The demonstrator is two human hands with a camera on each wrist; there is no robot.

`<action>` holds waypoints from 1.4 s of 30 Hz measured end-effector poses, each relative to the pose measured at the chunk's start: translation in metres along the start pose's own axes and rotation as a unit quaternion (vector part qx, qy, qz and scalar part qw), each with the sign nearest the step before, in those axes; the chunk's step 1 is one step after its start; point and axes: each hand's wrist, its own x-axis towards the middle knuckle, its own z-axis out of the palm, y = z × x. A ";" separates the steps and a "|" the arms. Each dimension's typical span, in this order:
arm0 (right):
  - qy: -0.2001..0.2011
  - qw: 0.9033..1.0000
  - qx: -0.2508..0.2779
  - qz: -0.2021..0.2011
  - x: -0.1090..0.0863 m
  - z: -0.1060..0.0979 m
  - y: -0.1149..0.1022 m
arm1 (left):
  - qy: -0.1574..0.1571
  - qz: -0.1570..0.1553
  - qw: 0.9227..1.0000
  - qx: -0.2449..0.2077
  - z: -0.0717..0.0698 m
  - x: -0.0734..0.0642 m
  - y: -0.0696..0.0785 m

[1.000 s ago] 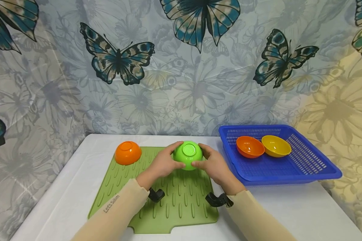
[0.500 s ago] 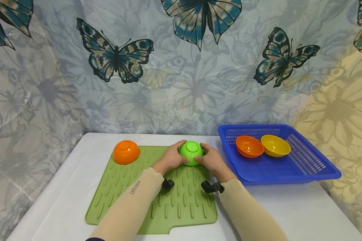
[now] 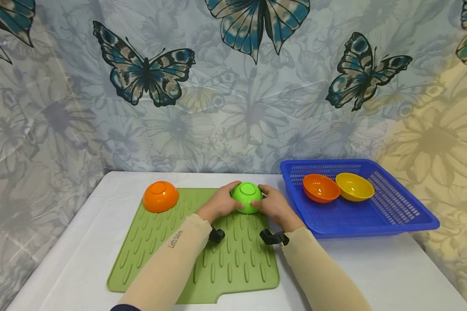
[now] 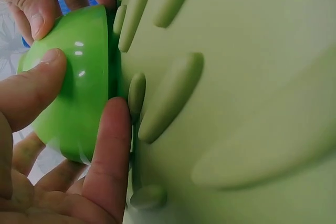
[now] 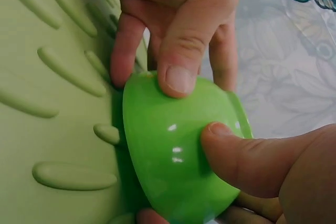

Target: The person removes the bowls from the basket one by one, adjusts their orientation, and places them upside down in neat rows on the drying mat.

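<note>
White spread across the worktop [image 3: 373, 268]; on it lay a ridged green mat [image 3: 233, 276], near the middle, and a blue basket [image 3: 373, 229] to the far right; the left hand [image 3: 222, 202] and right hand [image 3: 276, 206] reached over the mat; an upturned orange bowl [image 3: 160, 198] sat at its far left corner; inside the basket a red-orange bowl [image 3: 321, 190] and a yellow bowl [image 3: 355, 188] stood upright side by side; the green bowl [image 3: 247, 198] was rim-down at the mat's far right, each grip pinching one side of it; whether its whole rim touched the mat, I could not tell; it looked light, stiff, hardly fragile, its gloss perhaps slippery; opposite walls low by the rim seemed the surest hold.
</note>
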 end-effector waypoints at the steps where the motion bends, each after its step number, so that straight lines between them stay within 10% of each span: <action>1: 0.000 1.000 -0.004 -0.002 0.000 0.000 0.000 | -0.001 -0.002 1.000 0.000 -0.001 0.000 0.000; 42: 0.025 0.999 -0.024 0.006 0.007 0.005 0.003 | -0.023 0.009 1.000 0.006 -0.003 0.004 0.003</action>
